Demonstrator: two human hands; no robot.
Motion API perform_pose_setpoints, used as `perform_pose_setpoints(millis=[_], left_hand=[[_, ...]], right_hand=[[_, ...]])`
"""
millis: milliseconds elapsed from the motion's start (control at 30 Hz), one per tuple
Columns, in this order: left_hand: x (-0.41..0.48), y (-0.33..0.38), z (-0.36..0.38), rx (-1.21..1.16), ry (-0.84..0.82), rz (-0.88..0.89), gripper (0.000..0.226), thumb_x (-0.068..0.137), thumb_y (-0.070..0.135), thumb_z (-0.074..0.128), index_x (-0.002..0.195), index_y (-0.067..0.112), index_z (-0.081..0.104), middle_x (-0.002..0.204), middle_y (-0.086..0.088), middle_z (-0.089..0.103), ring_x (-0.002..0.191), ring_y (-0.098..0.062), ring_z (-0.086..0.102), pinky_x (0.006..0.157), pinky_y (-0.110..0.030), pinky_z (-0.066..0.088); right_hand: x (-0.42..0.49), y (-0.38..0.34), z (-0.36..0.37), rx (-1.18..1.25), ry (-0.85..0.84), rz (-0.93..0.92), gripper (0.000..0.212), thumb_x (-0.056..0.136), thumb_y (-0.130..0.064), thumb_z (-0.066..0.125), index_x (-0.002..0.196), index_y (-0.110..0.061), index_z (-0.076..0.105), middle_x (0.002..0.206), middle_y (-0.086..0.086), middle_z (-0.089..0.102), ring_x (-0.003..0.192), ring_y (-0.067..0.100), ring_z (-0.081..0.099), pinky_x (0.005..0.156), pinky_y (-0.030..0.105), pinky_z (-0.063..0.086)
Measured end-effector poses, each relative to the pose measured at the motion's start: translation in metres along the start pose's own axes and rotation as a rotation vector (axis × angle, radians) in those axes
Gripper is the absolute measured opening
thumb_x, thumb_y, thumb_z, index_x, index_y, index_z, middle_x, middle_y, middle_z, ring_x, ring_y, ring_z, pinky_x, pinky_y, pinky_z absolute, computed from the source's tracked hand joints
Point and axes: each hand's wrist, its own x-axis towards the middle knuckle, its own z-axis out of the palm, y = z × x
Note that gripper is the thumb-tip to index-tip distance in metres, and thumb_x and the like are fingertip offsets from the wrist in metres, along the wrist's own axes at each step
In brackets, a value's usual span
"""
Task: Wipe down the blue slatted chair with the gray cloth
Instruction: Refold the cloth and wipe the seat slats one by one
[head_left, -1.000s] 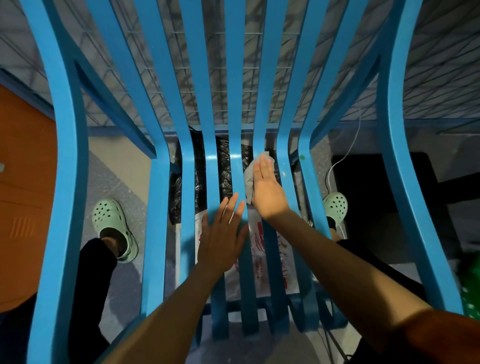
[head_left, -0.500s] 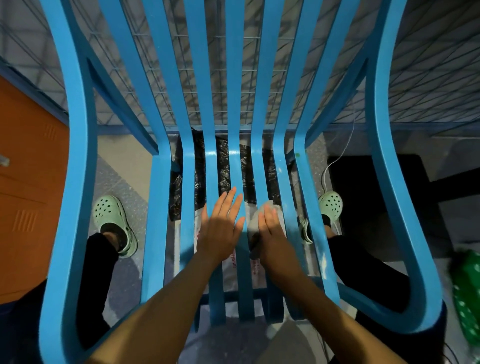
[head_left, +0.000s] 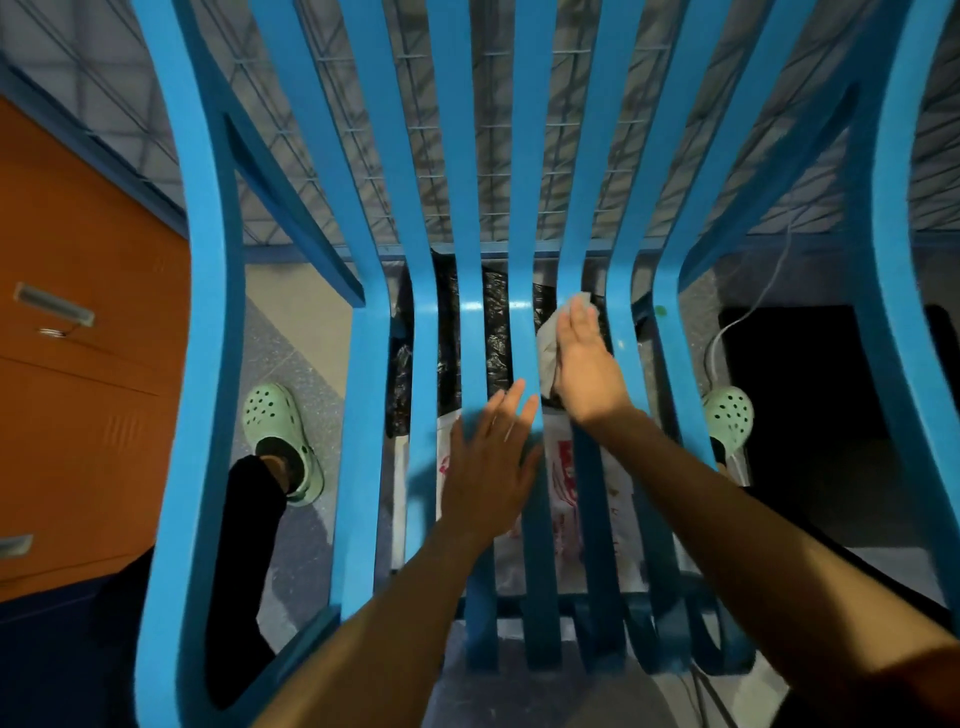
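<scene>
The blue slatted chair (head_left: 363, 405) fills the view from above, its slats running from the backrest down into the seat. My right hand (head_left: 584, 364) lies flat on a seat slat near the bend to the backrest and presses the gray cloth (head_left: 548, 343) onto it. Most of the cloth is hidden under the palm; crumpled edges show at the fingertips and along the left side. My left hand (head_left: 488, 467) rests flat with fingers spread on the middle slats, a little nearer to me, holding nothing.
Below the seat lie a black plastic bag (head_left: 415, 374) and a white bag with red print (head_left: 566, 478). Green clogs (head_left: 283, 431) stand on both sides of the chair. An orange cabinet (head_left: 78, 389) is at left, a wire grid behind, a white cable (head_left: 748, 312) at right.
My right hand has slid the cloth away from me along the slat, from beside the left hand up to the bend. The left hand has stayed on the middle slats.
</scene>
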Motion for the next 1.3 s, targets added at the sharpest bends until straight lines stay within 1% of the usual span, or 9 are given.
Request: perform_pose_setpoints(millis=[133, 333, 467, 633, 767, 867, 1033, 1133, 1300], left_hand=[[0.002, -0.001, -0.001, -0.013, -0.028, -0.032, 0.055, 0.103, 0.042, 0.031, 0.154, 0.027, 0.016, 0.164, 0.006, 0.006, 0.150, -0.017, 0.009, 0.111, -0.057, 0.030], [0.000, -0.003, -0.001, 0.009, -0.013, -0.032, 0.055, 0.103, 0.043, 0.031, 0.154, 0.027, 0.019, 0.164, 0.006, 0.008, 0.150, -0.018, 0.012, 0.109, -0.054, 0.033], [0.001, -0.004, 0.000, 0.000, -0.015, -0.029, 0.055, 0.103, 0.043, 0.032, 0.154, 0.028, 0.018, 0.164, 0.006, 0.007, 0.150, -0.017, 0.010, 0.111, -0.053, 0.027], [0.000, -0.003, 0.000, 0.011, -0.024, -0.038, 0.055, 0.103, 0.044, 0.031, 0.154, 0.028, 0.019, 0.163, 0.007, 0.007, 0.150, -0.016, 0.010, 0.113, -0.053, 0.024], [-0.001, -0.002, -0.002, 0.019, -0.021, -0.039, 0.054, 0.102, 0.042, 0.034, 0.153, 0.028, 0.022, 0.163, 0.007, 0.010, 0.150, -0.016, 0.012, 0.112, -0.053, 0.025], [0.000, -0.002, -0.002, 0.017, -0.016, -0.039, 0.054, 0.103, 0.043, 0.034, 0.153, 0.028, 0.022, 0.163, 0.006, 0.011, 0.150, -0.016, 0.012, 0.113, -0.052, 0.024], [-0.001, -0.001, -0.002, 0.004, -0.014, -0.036, 0.053, 0.103, 0.041, 0.035, 0.152, 0.028, 0.022, 0.163, 0.006, 0.011, 0.150, -0.016, 0.013, 0.112, -0.053, 0.025], [-0.001, -0.002, -0.001, 0.019, -0.025, -0.042, 0.053, 0.103, 0.042, 0.034, 0.152, 0.028, 0.021, 0.163, 0.007, 0.010, 0.150, -0.016, 0.012, 0.112, -0.054, 0.026], [0.001, -0.002, 0.000, 0.025, -0.028, -0.048, 0.054, 0.102, 0.047, 0.026, 0.152, 0.028, 0.021, 0.163, 0.006, 0.010, 0.150, -0.017, 0.012, 0.114, -0.053, 0.023]], right_hand=[[0.007, -0.001, -0.003, -0.106, -0.016, -0.066, 0.063, 0.089, 0.007, 0.022, 0.148, 0.011, 0.002, 0.157, 0.030, -0.005, 0.146, 0.044, -0.004, 0.121, 0.045, 0.007], [0.012, 0.024, -0.014, 0.037, -0.162, -0.213, 0.063, 0.098, -0.004, 0.038, 0.155, -0.014, 0.011, 0.163, 0.001, -0.001, 0.149, 0.017, -0.007, 0.118, 0.028, 0.009], [0.023, 0.026, -0.029, 0.068, -0.189, -0.290, 0.054, 0.101, -0.009, 0.039, 0.153, -0.018, 0.025, 0.161, -0.004, 0.014, 0.149, 0.011, 0.004, 0.121, 0.032, 0.014], [0.014, 0.022, -0.015, 0.307, -0.073, -0.156, 0.050, 0.099, -0.002, 0.040, 0.147, -0.015, 0.039, 0.158, -0.002, 0.027, 0.149, 0.013, 0.013, 0.121, 0.039, 0.018], [0.001, 0.018, -0.031, 0.528, -0.065, 0.014, 0.040, 0.097, 0.002, 0.044, 0.132, -0.011, 0.058, 0.136, 0.001, 0.056, 0.120, 0.013, 0.055, 0.102, 0.006, 0.034], [0.003, 0.024, -0.056, 0.627, -0.083, 0.086, 0.033, 0.099, -0.006, 0.047, 0.127, -0.016, 0.062, 0.123, 0.000, 0.063, 0.103, 0.009, 0.059, 0.096, 0.026, 0.050], [0.026, 0.019, -0.079, 0.550, 0.090, -0.021, 0.040, 0.091, 0.007, 0.048, 0.122, -0.011, 0.066, 0.127, 0.003, 0.063, 0.117, 0.008, 0.055, 0.109, 0.018, 0.036], [0.028, 0.010, -0.061, 0.459, -0.043, -0.059, 0.041, 0.090, 0.011, 0.046, 0.125, -0.004, 0.063, 0.141, 0.010, 0.053, 0.134, 0.019, 0.044, 0.117, 0.023, 0.022], [0.017, 0.009, -0.029, 0.381, -0.101, -0.050, 0.042, 0.092, -0.012, 0.053, 0.134, -0.011, 0.056, 0.153, 0.002, 0.038, 0.147, 0.014, 0.020, 0.118, 0.027, 0.012]])
